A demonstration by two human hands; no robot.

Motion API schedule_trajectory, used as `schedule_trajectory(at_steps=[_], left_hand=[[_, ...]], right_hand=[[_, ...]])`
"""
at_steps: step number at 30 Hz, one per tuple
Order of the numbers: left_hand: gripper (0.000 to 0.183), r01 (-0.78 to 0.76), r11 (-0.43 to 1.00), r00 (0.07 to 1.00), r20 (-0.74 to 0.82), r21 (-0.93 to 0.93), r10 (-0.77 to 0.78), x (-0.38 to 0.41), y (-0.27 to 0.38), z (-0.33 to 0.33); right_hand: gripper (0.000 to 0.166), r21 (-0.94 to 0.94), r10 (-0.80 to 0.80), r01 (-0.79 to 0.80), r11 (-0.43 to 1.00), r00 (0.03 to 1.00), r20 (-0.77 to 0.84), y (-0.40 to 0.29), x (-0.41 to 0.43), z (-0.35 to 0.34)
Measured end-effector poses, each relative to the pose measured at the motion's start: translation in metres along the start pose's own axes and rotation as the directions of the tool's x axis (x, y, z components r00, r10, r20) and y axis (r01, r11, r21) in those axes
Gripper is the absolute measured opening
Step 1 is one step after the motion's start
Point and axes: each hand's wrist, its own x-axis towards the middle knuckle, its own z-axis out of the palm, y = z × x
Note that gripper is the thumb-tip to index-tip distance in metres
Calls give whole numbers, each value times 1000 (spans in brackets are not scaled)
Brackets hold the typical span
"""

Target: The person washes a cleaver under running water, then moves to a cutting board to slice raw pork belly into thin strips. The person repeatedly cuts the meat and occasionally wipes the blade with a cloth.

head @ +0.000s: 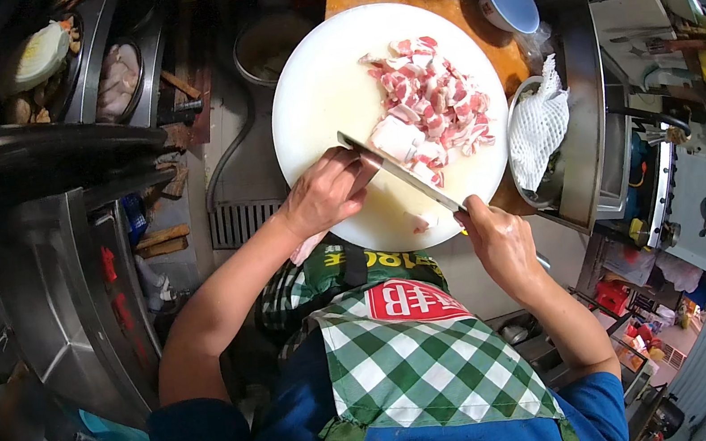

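Observation:
My right hand grips the handle end of a cleaver, whose blade slants up and left across a round white cutting board. My left hand is at the blade's far end, fingers bent and the blade's flat side showing between fingertips and thumb. Whether it pinches the blade is unclear. Beyond the blade lies a pile of chopped fatty meat, with a larger white fatty chunk beside the cleaver. A small meat scrap rests near the board's front edge. Under my left wrist shows a pale pink strip, mostly hidden.
Right of the board are a blue-white bowl and a metal basin partly covered by white foam netting. A metal pot stands behind left. Further left are food containers and a steel sink.

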Motion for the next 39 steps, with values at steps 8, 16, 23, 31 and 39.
schedule_trajectory(at_steps=[8,16,23,31,39], left_hand=[[28,78,989,997,0,-123,-78,3,0,-4],[41,-3,1000,1000,-1,18,3,-4,2,0],[33,51,996,999,-8,-67,-51,-2,2,-3],[30,47,999,998,-43,-18,-48,0,5,-6],[33,82,993,996,-20,-84,-84,-1,3,-6]], right_hand=[[20,275,-159,225,935,957,-242,-15,84,48],[16,24,-52,53,998,998,-26,7,1,11],[15,275,-156,214,937,963,-218,-22,87,42],[16,12,-69,69,998,997,-20,5,7,6],[19,251,-129,180,951,970,-208,-23,87,48]])
